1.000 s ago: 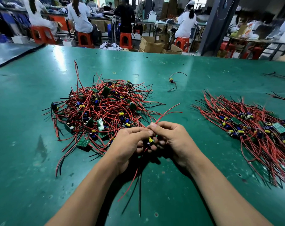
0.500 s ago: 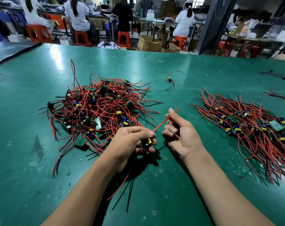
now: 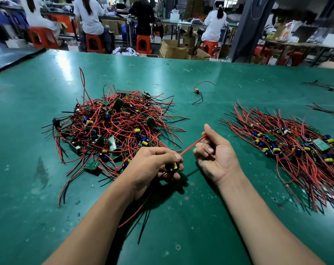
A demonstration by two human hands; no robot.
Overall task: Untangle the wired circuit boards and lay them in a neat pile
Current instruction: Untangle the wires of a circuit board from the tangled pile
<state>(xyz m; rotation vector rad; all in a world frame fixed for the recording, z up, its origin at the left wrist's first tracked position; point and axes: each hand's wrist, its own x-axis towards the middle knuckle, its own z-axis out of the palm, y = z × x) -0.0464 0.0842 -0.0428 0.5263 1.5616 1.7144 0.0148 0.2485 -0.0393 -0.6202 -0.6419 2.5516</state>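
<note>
A tangled heap of small green circuit boards with red and black wires (image 3: 114,129) lies on the green table, left of centre. A neater pile of boards with combed-out wires (image 3: 296,148) lies at the right. My left hand (image 3: 154,165) grips one small board with a yellow part (image 3: 174,166); its lower wires hang toward me beneath the hand. One red wire (image 3: 192,146) runs from that board up to my right hand (image 3: 215,155), whose curled fingers hold the wire near its end.
A single wired board (image 3: 197,91) lies alone at the table's middle back, with a small yellow rubber band (image 3: 129,82) to its left. More loose wires (image 3: 322,87) sit at the far right edge. People sit on red stools beyond the table.
My hands were together on the board; the right hand has slid away to the right along the red wire, drawing it straight. The left hand stays put with the board.
</note>
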